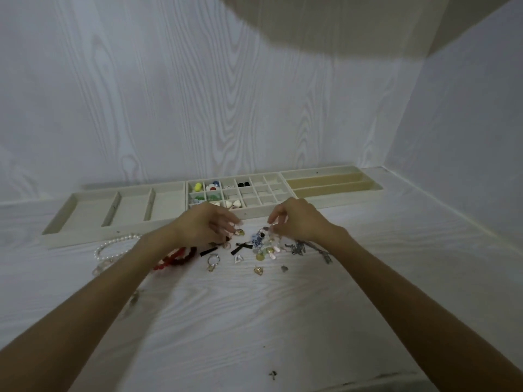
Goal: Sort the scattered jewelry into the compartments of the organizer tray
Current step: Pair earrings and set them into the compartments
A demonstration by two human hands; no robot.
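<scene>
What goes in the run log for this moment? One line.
left hand: pinches gold earring | right hand: picking in jewelry pile | organizer tray: partly filled

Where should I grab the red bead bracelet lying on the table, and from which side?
Probably the right end of the red bead bracelet, pinching across the strand from above. The left forearm covers its middle, so that end, bare just past the wrist, shows clearest. It lies flat on the table, so only the beads' tops and sides are exposed, and a black strip lies close, so come straight down.
</scene>
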